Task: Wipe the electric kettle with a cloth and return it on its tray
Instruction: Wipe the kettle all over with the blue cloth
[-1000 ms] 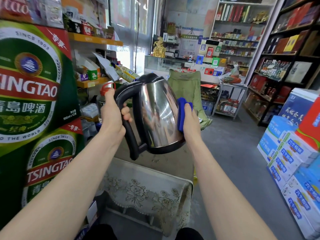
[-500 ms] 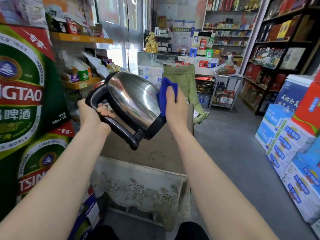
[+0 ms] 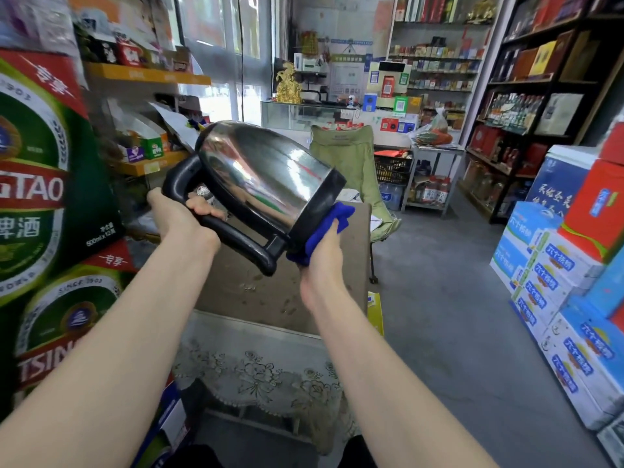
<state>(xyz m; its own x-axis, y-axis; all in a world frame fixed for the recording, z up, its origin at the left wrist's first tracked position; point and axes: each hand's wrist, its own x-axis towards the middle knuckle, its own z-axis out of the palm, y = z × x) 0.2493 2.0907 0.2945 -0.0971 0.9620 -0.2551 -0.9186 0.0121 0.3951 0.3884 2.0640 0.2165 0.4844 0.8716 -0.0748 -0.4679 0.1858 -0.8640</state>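
A shiny steel electric kettle with a black handle and black base hangs in the air, tipped far over so its top points up-left and its base down-right. My left hand grips the black handle. A blue cloth is bunched in my right hand and pressed against the kettle's black base rim. The kettle's tray is not visible; the kettle and arms hide part of the brown tabletop below.
Stacked green beer cartons stand close on the left, with orange shelves behind them. A lace-edged cloth hangs at the table front. Blue and white cartons line the right. A green folding chair sits behind the table; grey floor lies between.
The kettle has tilted further over, from upright to nearly on its side. My right hand with the cloth slid from the steel side down to the black base.
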